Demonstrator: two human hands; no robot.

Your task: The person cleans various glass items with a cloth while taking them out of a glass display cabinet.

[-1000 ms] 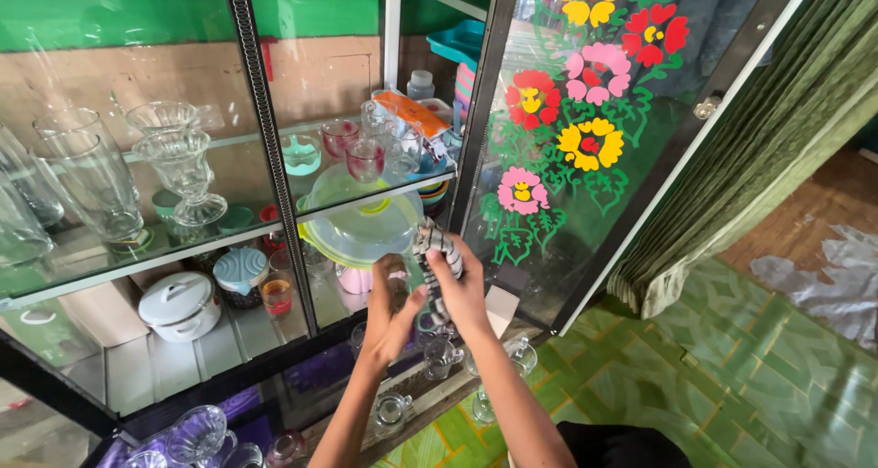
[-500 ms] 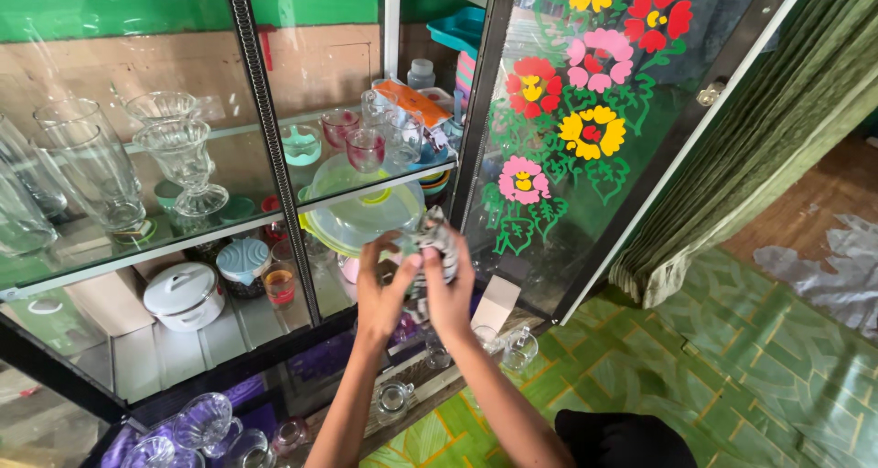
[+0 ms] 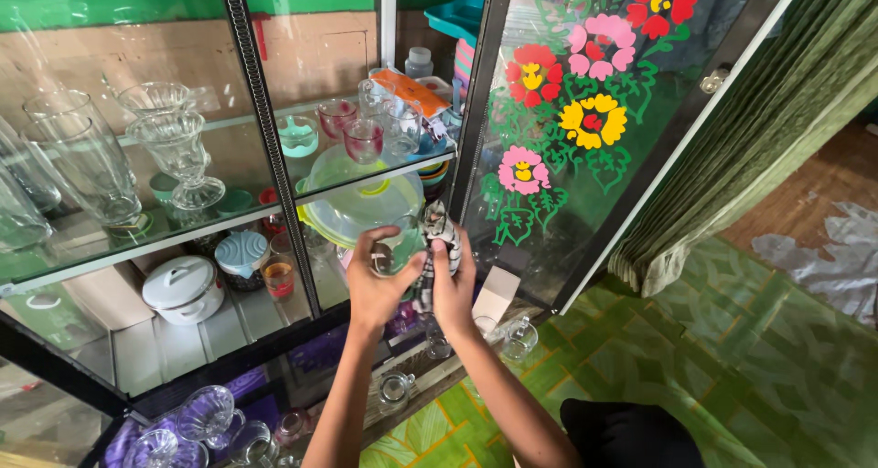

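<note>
My left hand (image 3: pixel 377 290) grips a clear drinking glass (image 3: pixel 394 246) held on its side in front of a glass display cabinet. Pressed against the glass is a black-and-white striped cloth (image 3: pixel 437 242), which my right hand (image 3: pixel 453 290) holds. Both hands sit close together, just below the middle shelf edge (image 3: pixel 384 186) and beside the open cabinet door (image 3: pixel 585 129) painted with flowers.
Shelves hold tall glasses (image 3: pixel 78 161), stemmed dessert cups (image 3: pixel 178 152), pink-tinted glasses (image 3: pixel 364 140), a plastic lidded bowl (image 3: pixel 361 207) and a white pot (image 3: pixel 183 290). Small glass mugs (image 3: pixel 519 338) stand on the bottom ledge. A green curtain (image 3: pixel 777 129) hangs at right over green patterned flooring (image 3: pixel 695 358).
Both hands have risen a little toward the shelf, and the glass has turned so its mouth shows more between the hands. The cloth stays pressed to it.
</note>
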